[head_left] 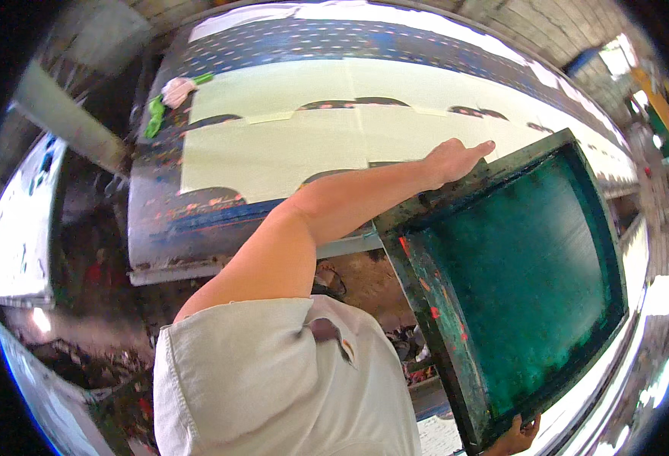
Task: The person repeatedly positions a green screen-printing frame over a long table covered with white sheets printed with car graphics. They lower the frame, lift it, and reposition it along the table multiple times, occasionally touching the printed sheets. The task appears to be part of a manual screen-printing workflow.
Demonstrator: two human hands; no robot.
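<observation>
Head view: a dark-edged rectangular frame with a smooth, glossy deep-green panel (pixel 532 266) is held tilted beside the near side of a long, paint-stained table (pixel 156 247). The left hand (pixel 456 162) lies at its upper edge, one digit stretched out; how firmly it closes I cannot tell. The right hand (pixel 517 435), well apart, has its fingers curled over the lower edge. Thin, matte, pale yellow-green sheets (pixel 274 156) already lie flat in rows, their curved cut-outs baring dark arcs of tabletop; I see no print on them. The frame appears not yet set down on them. Red smears (pixel 434 312) mark its left side. A crumpled pink-and-green cloth (pixel 176 93) sits at the table's left end.
</observation>
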